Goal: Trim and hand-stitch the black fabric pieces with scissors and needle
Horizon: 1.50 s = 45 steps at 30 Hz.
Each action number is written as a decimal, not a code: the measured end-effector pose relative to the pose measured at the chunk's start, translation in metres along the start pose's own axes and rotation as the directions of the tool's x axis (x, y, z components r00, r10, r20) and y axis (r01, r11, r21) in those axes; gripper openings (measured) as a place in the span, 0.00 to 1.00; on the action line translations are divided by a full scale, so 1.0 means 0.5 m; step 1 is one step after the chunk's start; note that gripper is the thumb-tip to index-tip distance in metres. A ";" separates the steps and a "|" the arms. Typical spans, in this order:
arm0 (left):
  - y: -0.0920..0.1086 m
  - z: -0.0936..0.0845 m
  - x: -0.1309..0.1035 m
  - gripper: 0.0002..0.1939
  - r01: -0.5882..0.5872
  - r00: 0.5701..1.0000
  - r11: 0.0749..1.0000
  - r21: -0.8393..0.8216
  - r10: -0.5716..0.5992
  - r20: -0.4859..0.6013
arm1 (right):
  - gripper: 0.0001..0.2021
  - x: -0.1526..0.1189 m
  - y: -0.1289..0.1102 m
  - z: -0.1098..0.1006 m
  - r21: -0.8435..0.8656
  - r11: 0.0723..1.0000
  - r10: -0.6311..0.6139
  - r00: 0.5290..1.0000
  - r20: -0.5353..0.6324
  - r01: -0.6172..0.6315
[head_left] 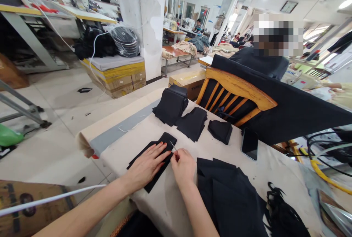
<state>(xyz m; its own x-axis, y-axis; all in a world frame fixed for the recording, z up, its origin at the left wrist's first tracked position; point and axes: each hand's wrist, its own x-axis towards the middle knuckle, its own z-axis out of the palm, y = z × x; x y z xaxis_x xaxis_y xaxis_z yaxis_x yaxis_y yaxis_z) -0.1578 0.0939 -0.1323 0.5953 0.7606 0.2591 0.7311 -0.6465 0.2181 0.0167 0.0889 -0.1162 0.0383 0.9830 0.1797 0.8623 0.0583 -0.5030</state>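
Black fabric pieces point(168, 139) lie on the cloth-covered table in front of me. My left hand point(150, 162) rests flat on them with its fingers spread. My right hand point(183, 164) is closed beside it, pinching a thin, pointed metal tool point(173, 146) whose tip lies over the fabric near its right edge. Beyond my hands are a tall black fabric stack point(171, 105), a middle stack point(192, 122) and a small stack point(220, 130). Larger black pieces point(229, 196) are spread to the right of my right hand.
A phone point(249, 144) lies near the table's far edge, by a wooden chair point(239, 90) draped with black cloth. Black strips point(286, 211) are at the lower right. A person point(258, 61) sits beyond the chair. A white cord point(55, 198) crosses the lower left.
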 end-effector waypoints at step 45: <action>0.003 -0.011 0.006 0.24 -0.003 1.000 0.996 0.094 0.005 -0.021 | 0.12 -0.080 0.039 -0.101 0.392 0.919 0.069 0.995 -0.067 -0.038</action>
<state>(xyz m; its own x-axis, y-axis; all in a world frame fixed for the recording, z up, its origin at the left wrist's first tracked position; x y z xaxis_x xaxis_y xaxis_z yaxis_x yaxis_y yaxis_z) -0.1567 0.0947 -0.1261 0.5920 0.7559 0.2796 0.7573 -0.6404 0.1277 0.0575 0.0420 -0.0904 0.1320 0.9707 0.2007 0.5936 0.0848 -0.8003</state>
